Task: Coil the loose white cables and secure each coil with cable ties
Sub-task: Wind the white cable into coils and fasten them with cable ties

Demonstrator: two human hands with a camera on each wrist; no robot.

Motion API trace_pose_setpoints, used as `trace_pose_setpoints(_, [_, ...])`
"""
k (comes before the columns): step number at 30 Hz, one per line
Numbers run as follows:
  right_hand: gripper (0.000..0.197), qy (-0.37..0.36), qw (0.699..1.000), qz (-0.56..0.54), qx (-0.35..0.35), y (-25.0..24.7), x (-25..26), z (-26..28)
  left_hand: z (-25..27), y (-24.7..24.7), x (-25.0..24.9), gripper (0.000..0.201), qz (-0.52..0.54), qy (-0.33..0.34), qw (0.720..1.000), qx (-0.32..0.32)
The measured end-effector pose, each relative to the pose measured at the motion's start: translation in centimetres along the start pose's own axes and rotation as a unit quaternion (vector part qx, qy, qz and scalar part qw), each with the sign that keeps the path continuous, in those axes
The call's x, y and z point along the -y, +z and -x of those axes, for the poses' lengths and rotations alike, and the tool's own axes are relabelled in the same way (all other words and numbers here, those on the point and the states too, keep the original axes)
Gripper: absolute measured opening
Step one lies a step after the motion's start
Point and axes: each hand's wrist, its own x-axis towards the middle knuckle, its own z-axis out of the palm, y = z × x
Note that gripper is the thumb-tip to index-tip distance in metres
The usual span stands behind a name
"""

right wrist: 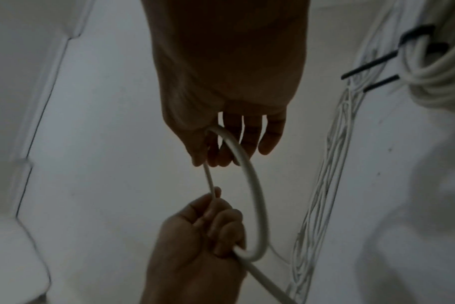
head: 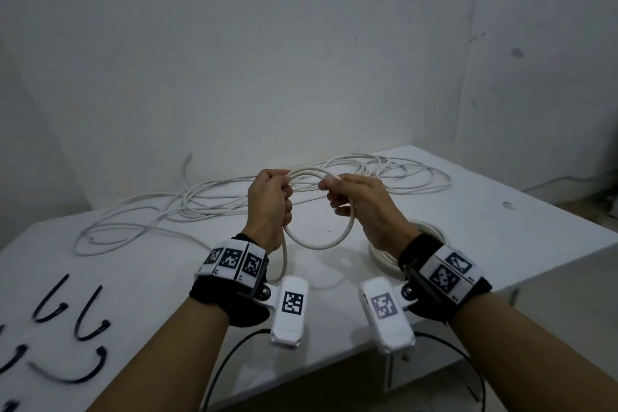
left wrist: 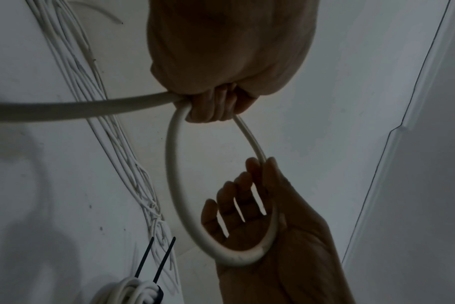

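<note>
A single loop of white cable (head: 329, 243) hangs between my two hands above the white table (head: 501, 244). My left hand (head: 285, 198) grips the loop's left side in a fist, and the cable's tail drops past the wrist to the table. My right hand (head: 334, 192) pinches the loop's right side between thumb and fingers. In the left wrist view the left hand's fingers (left wrist: 213, 109) curl round the cable (left wrist: 173, 164), which runs across the right hand's palm (left wrist: 249, 228). The right wrist view shows the right hand (right wrist: 216, 158) holding the same loop (right wrist: 259, 197) above the left fist (right wrist: 210, 228).
A long tangle of loose white cable (head: 207, 202) sprawls across the back of the table. A finished coil (head: 384, 259) bound with black ties (right wrist: 366, 69) lies under my right wrist. Several black cable ties (head: 67, 311) lie at the near left. The table's front edge runs below my forearms.
</note>
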Motion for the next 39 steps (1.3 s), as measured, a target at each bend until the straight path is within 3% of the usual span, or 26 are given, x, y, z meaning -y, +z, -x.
trace_pose_setpoints(7, [0.033,0.082,0.985,-0.151,-0.014,0.0,0.4,0.1,0.1,-0.2,-0.6,0.019,0.012,0.001,1.000,0.009])
trace_pose_setpoints(10, [0.037,0.090,0.981,-0.129,-0.116,0.2,0.2,0.5,0.1,-0.5,-0.8,0.020,0.025,0.001,1.000,0.003])
trace_pose_setpoints(13, [0.026,0.095,0.973,-0.065,-0.201,0.5,-0.6,1.6,-0.1,-0.9,-1.4,0.022,0.045,0.014,0.999,-0.004])
trace_pose_setpoints(16, [0.017,0.142,0.975,0.000,-0.170,1.2,-1.8,3.4,-0.4,-1.5,-2.2,0.022,0.067,0.031,0.997,-0.012])
trace_pose_setpoints(19, [0.029,0.262,0.964,0.001,-0.053,3.2,-2.7,5.6,-0.2,-1.7,-2.7,0.022,0.091,0.041,0.995,-0.014])
trace_pose_setpoints(21, [0.041,0.356,0.926,-0.118,0.029,5.0,-3.4,6.4,0.1,-1.7,-2.8,0.021,0.104,0.044,0.994,-0.013])
trace_pose_setpoints(24, [0.056,0.406,0.817,-0.406,0.046,7.3,-4.5,5.9,0.7,-1.6,-2.7,0.020,0.102,0.043,0.994,-0.012])
trace_pose_setpoints(26, [0.052,0.375,0.769,-0.518,-0.003,8.1,-4.4,4.8,1.1,-1.7,-2.7,0.020,0.100,0.043,0.994,-0.013])
trace_pose_setpoints(30, [0.029,0.284,0.707,-0.629,-0.152,6.8,-3.6,1.9,1.1,-3.2,-2.8,0.021,0.092,0.046,0.994,-0.040])
trace_pose_setpoints(32, [0.012,0.274,0.716,-0.614,-0.189,5.1,-3.6,0.8,0.8,-4.4,-3.0,0.021,0.094,0.053,0.992,-0.062])
trace_pose_setpoints(36, [0.019,0.259,0.785,-0.520,-0.217,1.0,-4.7,-0.5,0.0,-6.0,-3.2,0.022,0.101,0.058,0.989,-0.093])
trace_pose_setpoints(39, [0.021,0.206,0.876,-0.388,-0.198,-1.0,-4.6,-0.5,-0.3,-6.0,-2.6,0.022,0.080,0.052,0.991,-0.090])
